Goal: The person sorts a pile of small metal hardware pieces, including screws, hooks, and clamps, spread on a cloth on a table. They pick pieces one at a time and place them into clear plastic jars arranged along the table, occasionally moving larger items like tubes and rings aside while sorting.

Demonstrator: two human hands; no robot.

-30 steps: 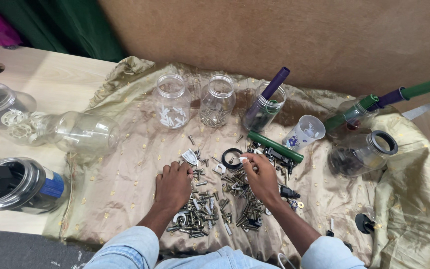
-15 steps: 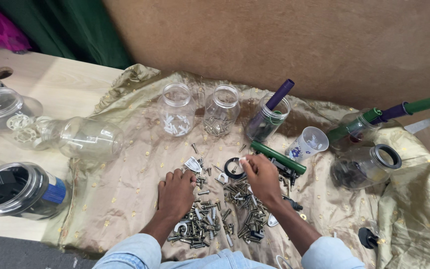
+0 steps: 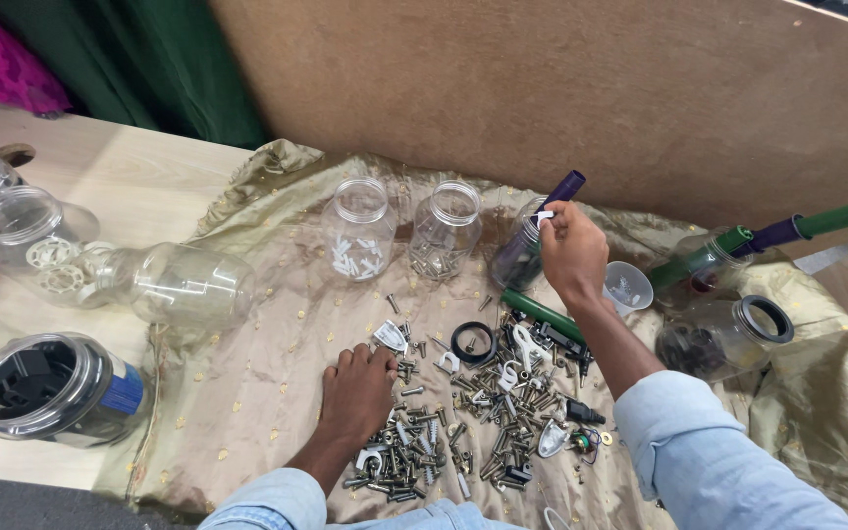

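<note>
My right hand (image 3: 571, 251) is raised over the mouth of a tilted clear jar (image 3: 519, 257) that holds a purple tube (image 3: 564, 188), and it pinches a small white piece (image 3: 545, 215) at the fingertips. My left hand (image 3: 356, 393) lies flat on the gold cloth (image 3: 277, 363), its fingers touching the edge of a pile of screws, bolts and small white clips (image 3: 473, 422). A black rubber ring (image 3: 473, 344) and a white tag-like part (image 3: 391, 337) lie just beyond that hand.
Two upright clear jars stand at the back: one (image 3: 357, 228) with white bits, one (image 3: 444, 232) with screws. A green bar (image 3: 542, 316), small plastic cup (image 3: 626, 287), dark-filled jars (image 3: 723, 339), a jar lying on its side (image 3: 184, 285) and a black-filled jar (image 3: 51, 388) surround the pile.
My right hand has lifted off the pile and gone up and right to the jar with the purple tube, carrying a small white piece. The left hand stays on the cloth.
</note>
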